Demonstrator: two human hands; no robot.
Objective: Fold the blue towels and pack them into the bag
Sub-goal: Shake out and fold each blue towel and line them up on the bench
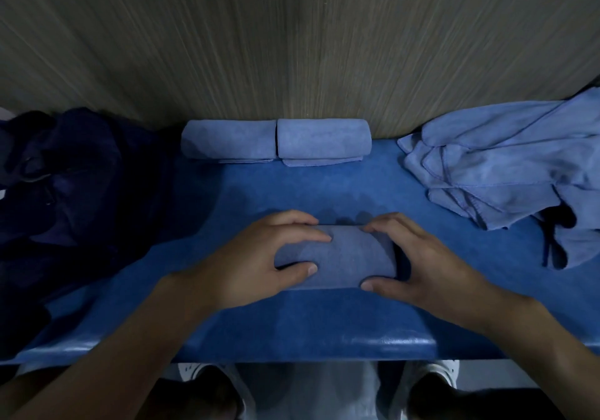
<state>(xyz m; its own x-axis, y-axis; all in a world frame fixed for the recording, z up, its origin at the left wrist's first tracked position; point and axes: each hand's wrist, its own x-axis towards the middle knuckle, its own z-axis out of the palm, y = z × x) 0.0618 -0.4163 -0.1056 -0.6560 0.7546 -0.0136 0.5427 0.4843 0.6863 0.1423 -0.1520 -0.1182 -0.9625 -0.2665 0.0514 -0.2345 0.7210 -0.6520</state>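
A rolled blue towel lies in the middle of the blue table. My left hand grips its left end, fingers over the top and thumb on the near side. My right hand grips its right end the same way. Two more rolled blue towels, one on the left and one on the right, lie side by side at the back against the wall. A heap of loose blue towels sits at the right. The dark navy bag lies crumpled at the left.
A wood-grain wall rises directly behind the table. The table's rounded front edge runs close to my body, with my white shoes on the floor below it.
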